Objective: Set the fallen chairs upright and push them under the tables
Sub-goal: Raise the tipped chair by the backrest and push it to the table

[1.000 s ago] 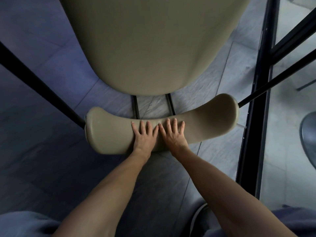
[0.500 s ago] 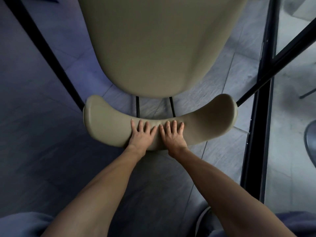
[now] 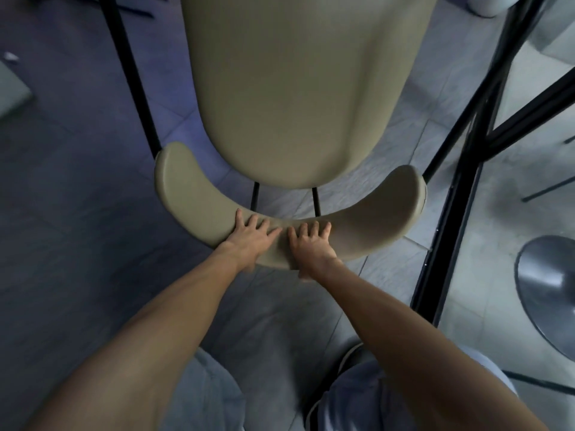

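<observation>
A beige padded chair stands in front of me, its seat (image 3: 298, 88) stretching away and its curved backrest (image 3: 389, 213) nearest to me. My left hand (image 3: 249, 236) and my right hand (image 3: 311, 244) lie side by side on the middle of the backrest, fingers draped over its top edge and thumbs hidden behind it. Two thin black rods (image 3: 315, 200) join backrest and seat. A black leg (image 3: 130, 73) runs up on the left and another (image 3: 460, 119) on the right.
A black window frame (image 3: 445, 244) with glass rises close on the right. Behind it lies a round metal base (image 3: 547, 284). Grey floor tiles (image 3: 62, 213) spread to the left, with a pale flat object (image 3: 12, 88) at the far left edge. My knees show below.
The chair's black legs now look steeper and the seat stands taller in view. Both hands stay on the backrest, now a little further apart.
</observation>
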`<state>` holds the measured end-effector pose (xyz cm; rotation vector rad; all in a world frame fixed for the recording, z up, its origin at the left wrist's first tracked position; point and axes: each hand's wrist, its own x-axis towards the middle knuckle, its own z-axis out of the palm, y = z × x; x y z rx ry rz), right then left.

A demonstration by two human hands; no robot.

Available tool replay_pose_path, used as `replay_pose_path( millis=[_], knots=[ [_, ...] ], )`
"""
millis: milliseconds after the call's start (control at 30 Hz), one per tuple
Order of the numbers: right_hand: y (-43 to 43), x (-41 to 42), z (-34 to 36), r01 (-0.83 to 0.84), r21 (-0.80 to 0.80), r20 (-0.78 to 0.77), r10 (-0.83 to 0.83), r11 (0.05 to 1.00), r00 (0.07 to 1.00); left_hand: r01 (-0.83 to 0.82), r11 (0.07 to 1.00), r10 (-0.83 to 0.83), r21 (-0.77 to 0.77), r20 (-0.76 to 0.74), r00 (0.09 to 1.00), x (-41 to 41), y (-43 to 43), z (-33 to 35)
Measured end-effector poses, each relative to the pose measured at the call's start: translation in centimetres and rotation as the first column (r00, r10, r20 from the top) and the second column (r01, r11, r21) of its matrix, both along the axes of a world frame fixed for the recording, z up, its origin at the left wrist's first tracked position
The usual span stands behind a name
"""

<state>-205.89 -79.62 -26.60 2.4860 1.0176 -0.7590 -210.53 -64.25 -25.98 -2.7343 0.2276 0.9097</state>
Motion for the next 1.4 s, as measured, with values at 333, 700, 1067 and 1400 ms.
replay_pose_path(
  millis=[333,700,1067,1400],
  knots=[
    [-0.3,-1.0,17.6,-0.026,-0.027,-0.165,0.021,0.999,0.986,-0.007,0.985,-0.029,-0.172,-0.202,0.979,-1.0,0.7,16.6],
    [0.5,2.3,31.1,-0.066,0.114,-0.196,0.088,0.991,0.977,-0.138,0.928,0.068,-0.345,-0.207,0.976,1.0,3.4,30.3],
    [2.3,7.4,32.9,-0.087,0.321,0.166,0.035,0.943,0.985,-0.063,0.972,0.115,-0.227,0.225,0.968,6.1,5.4,33.7],
    [5.8,14.1,34.1,-0.05,0.384,0.246,-0.051,0.922,0.968,-0.106,0.963,0.192,-0.247,0.356,0.914,12.3,8.3,33.7]
  ],
)
